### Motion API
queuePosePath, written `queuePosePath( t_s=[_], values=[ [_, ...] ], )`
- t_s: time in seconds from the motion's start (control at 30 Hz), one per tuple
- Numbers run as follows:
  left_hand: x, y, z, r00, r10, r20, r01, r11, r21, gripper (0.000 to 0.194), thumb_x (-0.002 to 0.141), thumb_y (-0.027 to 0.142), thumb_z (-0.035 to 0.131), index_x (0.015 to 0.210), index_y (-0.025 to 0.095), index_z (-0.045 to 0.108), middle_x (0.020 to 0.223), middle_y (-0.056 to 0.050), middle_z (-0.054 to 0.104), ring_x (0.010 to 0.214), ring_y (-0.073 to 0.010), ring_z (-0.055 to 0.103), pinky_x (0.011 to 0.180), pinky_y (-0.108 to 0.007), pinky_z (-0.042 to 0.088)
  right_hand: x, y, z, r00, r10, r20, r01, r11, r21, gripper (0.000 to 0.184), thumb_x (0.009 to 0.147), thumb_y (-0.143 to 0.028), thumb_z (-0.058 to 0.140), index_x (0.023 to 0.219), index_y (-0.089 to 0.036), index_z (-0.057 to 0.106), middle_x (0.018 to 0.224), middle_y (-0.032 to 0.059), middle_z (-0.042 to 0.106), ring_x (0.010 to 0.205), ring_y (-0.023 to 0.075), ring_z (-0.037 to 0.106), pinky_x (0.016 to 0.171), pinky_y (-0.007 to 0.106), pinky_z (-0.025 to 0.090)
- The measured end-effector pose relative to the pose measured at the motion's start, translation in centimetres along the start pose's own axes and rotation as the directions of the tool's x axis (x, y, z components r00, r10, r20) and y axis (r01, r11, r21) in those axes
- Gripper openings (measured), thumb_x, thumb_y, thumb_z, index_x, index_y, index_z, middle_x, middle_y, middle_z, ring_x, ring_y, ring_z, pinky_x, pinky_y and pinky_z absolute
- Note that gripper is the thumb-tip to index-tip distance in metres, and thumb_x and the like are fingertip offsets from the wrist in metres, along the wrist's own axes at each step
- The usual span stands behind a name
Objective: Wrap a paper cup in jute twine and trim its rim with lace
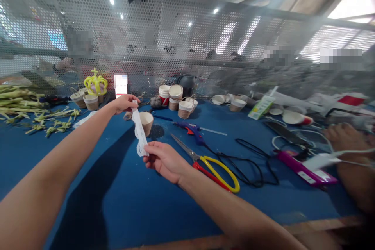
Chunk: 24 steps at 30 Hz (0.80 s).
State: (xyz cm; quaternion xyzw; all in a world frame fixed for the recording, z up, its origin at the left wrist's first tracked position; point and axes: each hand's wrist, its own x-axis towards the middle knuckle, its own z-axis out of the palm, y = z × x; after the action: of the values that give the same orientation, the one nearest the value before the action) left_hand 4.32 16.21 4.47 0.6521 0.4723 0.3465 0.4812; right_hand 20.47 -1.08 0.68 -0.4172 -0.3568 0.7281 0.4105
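Note:
A strip of white lace trim (138, 131) with a scalloped edge is stretched between my two hands, above the blue table. My left hand (125, 103) pinches its upper end, farther from me. At the lower end, my right hand (164, 160) grips the lace between thumb and fingers. Just behind the strip stands a small twine-wrapped paper cup (147, 122), partly covered by the lace. To the right of my right hand lie scissors (218, 172) with one yellow and one red handle. A blue glue gun (191, 129) rests beyond them.
Several twine-wrapped cups (185, 110) stand along the back, near a yellow crown-shaped piece (96, 82). Dry plant stalks (17, 99) lie at left. A black cord (252, 164) and purple power strip (306, 168) occupy the right, beside another person's hand (342, 136). A perforated metal screen (175, 39) rises behind.

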Motion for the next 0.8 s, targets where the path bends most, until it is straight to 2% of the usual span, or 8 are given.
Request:
queuePosePath(
  t_s=[0.23, 0.33, 0.4, 0.47, 0.57, 0.67, 0.73, 0.8],
  values=[
    [-0.3, -1.5, 0.8, 0.997, -0.057, -0.061, 0.055, 0.998, -0.027, 0.027, 0.071, 0.012, 0.065, 0.096, 0.014, 0.057, 0.058, 0.005, 0.055, 0.050, -0.0066, 0.053, 0.056, -0.022, 0.046, 0.5, 1.1, -0.1, 0.999, 0.022, -0.047, -0.024, 0.998, -0.053, 0.012, 0.066, -0.016, 0.065, 0.065, -0.015, 0.053, 0.055, -0.0022, 0.056, 0.049, 0.0070, 0.052, 0.047, 0.019, 0.039],
    [-0.8, -1.7, 1.0, 0.991, -0.097, -0.091, 0.094, 0.995, -0.031, 0.025, 0.082, 0.020, 0.057, 0.107, 0.014, 0.054, 0.083, -0.003, 0.062, 0.069, -0.0115, 0.060, 0.067, -0.029, 0.050, 0.6, 1.4, -0.1, 0.998, 0.014, -0.058, -0.018, 0.997, -0.077, 0.010, 0.068, -0.014, 0.064, 0.065, -0.015, 0.054, 0.055, -0.0016, 0.056, 0.050, 0.0074, 0.051, 0.046, 0.020, 0.039],
    [-1.3, -1.7, 1.1, 0.986, -0.136, -0.100, 0.134, 0.991, -0.029, 0.028, 0.086, 0.027, 0.052, 0.111, 0.014, 0.052, 0.104, -0.008, 0.059, 0.087, -0.0174, 0.059, 0.075, -0.036, 0.051, 0.7, 1.4, -0.2, 0.998, 0.005, -0.064, -0.011, 0.996, -0.088, 0.010, 0.070, -0.013, 0.062, 0.065, -0.015, 0.054, 0.055, -0.0014, 0.056, 0.050, 0.0077, 0.052, 0.047, 0.020, 0.039],
    [-2.0, -1.8, 1.0, 0.976, -0.180, -0.120, 0.178, 0.984, -0.025, 0.031, 0.086, 0.029, 0.051, 0.114, 0.015, 0.051, 0.114, -0.009, 0.054, 0.096, -0.0207, 0.057, 0.080, -0.041, 0.050, 0.8, 1.4, -0.3, 0.998, 0.001, -0.068, -0.007, 0.995, -0.096, 0.009, 0.071, -0.012, 0.060, 0.065, -0.014, 0.054, 0.055, -0.0010, 0.056, 0.050, 0.0076, 0.051, 0.046, 0.020, 0.039],
    [-3.8, -2.2, 0.9, 0.954, -0.219, -0.204, 0.220, 0.975, -0.016, 0.031, 0.086, 0.031, 0.050, 0.112, 0.013, 0.051, 0.110, -0.009, 0.056, 0.093, -0.0200, 0.058, 0.077, -0.039, 0.050, 0.8, 1.4, -0.3, 0.997, -0.002, -0.071, -0.005, 0.995, -0.104, 0.009, 0.073, -0.012, 0.059, 0.066, -0.014, 0.054, 0.056, -0.0007, 0.056, 0.050, 0.0072, 0.051, 0.046, 0.019, 0.039],
    [-6.3, -2.6, 1.2, 0.938, -0.217, -0.270, 0.219, 0.975, -0.024, 0.034, 0.086, 0.042, 0.047, 0.098, 0.011, 0.053, 0.092, -0.008, 0.060, 0.077, -0.0158, 0.059, 0.060, -0.027, 0.046, 0.8, 1.3, -0.3, 0.998, -0.003, -0.069, -0.005, 0.994, -0.112, 0.009, 0.073, -0.012, 0.059, 0.066, -0.014, 0.055, 0.055, -0.0008, 0.055, 0.050, 0.0069, 0.051, 0.047, 0.019, 0.039],
    [-8.0, -2.9, 1.8, 0.949, -0.229, -0.215, 0.221, 0.973, -0.060, 0.038, 0.084, 0.048, 0.046, 0.086, 0.011, 0.054, 0.079, -0.006, 0.060, 0.065, -0.0129, 0.057, 0.053, -0.023, 0.041, 0.8, 1.3, -0.2, 0.998, -0.004, -0.067, -0.004, 0.993, -0.119, 0.008, 0.074, -0.012, 0.058, 0.066, -0.014, 0.056, 0.055, -0.0010, 0.055, 0.049, 0.0067, 0.050, 0.046, 0.019, 0.039],
    [-9.4, -3.1, 2.8, 0.964, -0.253, -0.085, 0.242, 0.963, -0.118, 0.045, 0.079, 0.055, 0.048, 0.077, 0.011, 0.055, 0.071, -0.006, 0.061, 0.060, -0.0134, 0.058, 0.052, -0.024, 0.041, 0.8, 1.3, -0.1, 0.998, -0.009, -0.067, 0.000, 0.992, -0.129, 0.008, 0.074, -0.012, 0.059, 0.067, -0.014, 0.056, 0.055, -0.0015, 0.055, 0.049, 0.0065, 0.050, 0.046, 0.019, 0.039]
  ],
)
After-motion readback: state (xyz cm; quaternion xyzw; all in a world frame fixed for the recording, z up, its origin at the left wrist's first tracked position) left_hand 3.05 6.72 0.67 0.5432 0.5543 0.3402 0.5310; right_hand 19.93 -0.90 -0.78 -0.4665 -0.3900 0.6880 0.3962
